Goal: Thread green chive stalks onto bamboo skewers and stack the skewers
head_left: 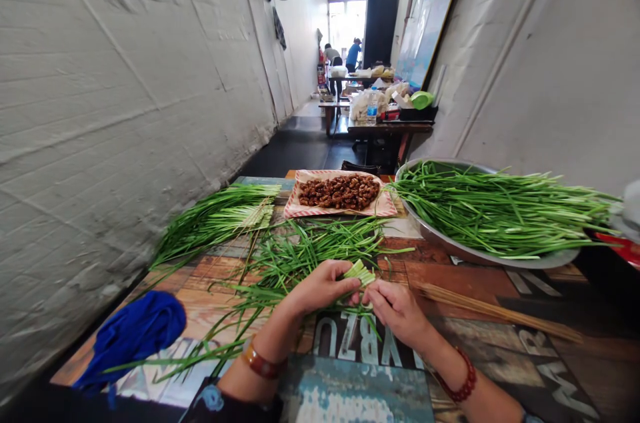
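Observation:
My left hand (330,286) is closed around a small bunch of garlic chives (361,272), their pale cut ends pointing up and to the right. Against the lower side of that bunch, my right hand (393,308) has its fingertips pinched together; what they grip is hidden. Loose chives (315,249) lie spread on the table just beyond my left hand. Thin wooden skewers (505,313) rest on the tabletop, to the right of my right hand. At the far left, a pile of chives (220,216) lies with its pale ends lined up and thin sticks at that end.
A large metal basin (435,233) heaped with chives stands at the right. Behind the loose chives is a paper-lined tray (300,209) of small brown pieces. A blue cloth (137,336) lies at the left edge. Farther back, a cluttered table (395,128) and two people are visible.

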### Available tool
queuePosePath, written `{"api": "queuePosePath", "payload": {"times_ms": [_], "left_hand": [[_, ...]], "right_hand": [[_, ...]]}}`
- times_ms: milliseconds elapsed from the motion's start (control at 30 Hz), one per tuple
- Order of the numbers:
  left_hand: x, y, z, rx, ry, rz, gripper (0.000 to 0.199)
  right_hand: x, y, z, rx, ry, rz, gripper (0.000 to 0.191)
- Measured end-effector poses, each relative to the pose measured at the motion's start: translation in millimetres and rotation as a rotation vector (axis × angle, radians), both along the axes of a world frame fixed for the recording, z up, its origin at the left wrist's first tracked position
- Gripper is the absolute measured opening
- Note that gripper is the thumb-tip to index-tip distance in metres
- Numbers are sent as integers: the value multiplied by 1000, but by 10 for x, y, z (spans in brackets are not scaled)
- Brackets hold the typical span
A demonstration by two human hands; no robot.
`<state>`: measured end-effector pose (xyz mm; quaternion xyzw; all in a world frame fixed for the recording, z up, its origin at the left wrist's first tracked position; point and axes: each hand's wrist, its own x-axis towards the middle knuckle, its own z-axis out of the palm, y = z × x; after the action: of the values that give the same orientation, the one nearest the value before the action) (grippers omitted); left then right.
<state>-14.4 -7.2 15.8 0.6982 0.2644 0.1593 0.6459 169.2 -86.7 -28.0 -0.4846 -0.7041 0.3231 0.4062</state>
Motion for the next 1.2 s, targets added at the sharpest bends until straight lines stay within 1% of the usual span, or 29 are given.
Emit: {"api": "queuePosePath", "payload": {"times_ms": [200,467,667,867,967,1033,1067,1200], "left_hand": [[15,-3,-30,-5,37,68,40],[36,29,-53,-37,29,20,38],[53,30,-61,3,42,18,35],[76,22,-28,74,70,7,29],[63,35,4,92,79,2,29],[29,54,21,109,79,54,29],[6,67,28,115,64,111,31],[-59,164,89,116,-79,414,36]], "right_hand": [[24,6,25,69,-58,-49,33],[65,-10,37,99,-76,-26,29],[73,-28,30,128,-81,-31,28],[59,-29,73,41,-36,-29,28],[56,-28,89,26,-34,-36,27],[56,-26,89,23,-35,-45,27],[55,-25,86,24,-34,-45,27],[56,-8,54,82,-21,-25,28]]}}
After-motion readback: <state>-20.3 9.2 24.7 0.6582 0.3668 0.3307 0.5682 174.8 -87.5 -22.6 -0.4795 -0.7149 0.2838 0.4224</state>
